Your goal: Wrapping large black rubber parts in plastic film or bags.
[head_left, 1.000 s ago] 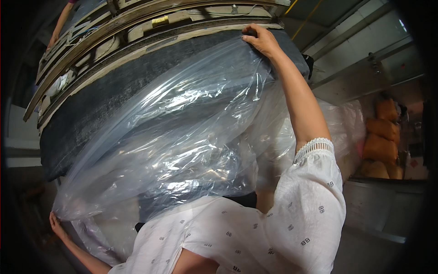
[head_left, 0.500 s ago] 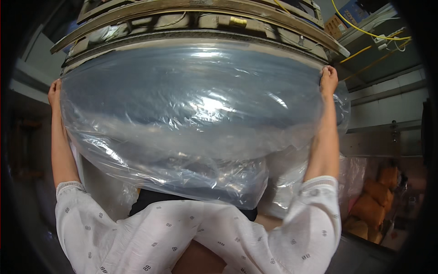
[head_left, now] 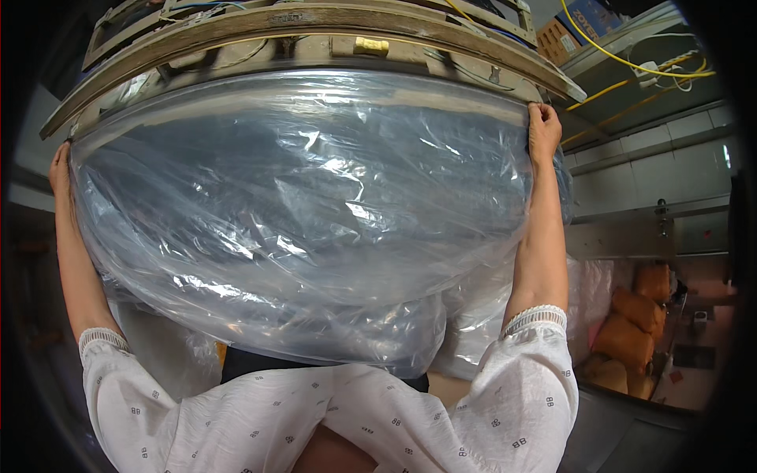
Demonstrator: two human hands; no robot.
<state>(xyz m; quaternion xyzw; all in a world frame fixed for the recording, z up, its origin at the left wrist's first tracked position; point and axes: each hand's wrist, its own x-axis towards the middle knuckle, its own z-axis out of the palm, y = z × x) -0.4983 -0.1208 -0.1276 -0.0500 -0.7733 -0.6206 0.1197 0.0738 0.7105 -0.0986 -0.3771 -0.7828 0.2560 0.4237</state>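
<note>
A wide sheet of clear plastic film [head_left: 315, 181] is stretched between my two hands and hangs back toward my lap. At its far left corner my left hand [head_left: 60, 167] pinches the edge. My right hand [head_left: 544, 130] grips the far right corner, thumb and fingers closed together. The film's far edge runs along the near side of a worn machine bench, just short of a long wooden bar. Something dark shows through the film. Loose folds gather near my dark-clothed lap.
Beyond the film lies the wooden bar [head_left: 315, 17], with a small yellow block [head_left: 371, 46] behind the film's edge. Yellow cables [head_left: 623, 59] hang at the far right, near cardboard boxes [head_left: 558, 41]. Orange-brown bundles [head_left: 631, 319] and more crumpled film lie at the right.
Both hands have shifted the film's far edge forward, up against the bench below the wooden bar. More creases and glints show across it. The view has moved slightly to the right.
</note>
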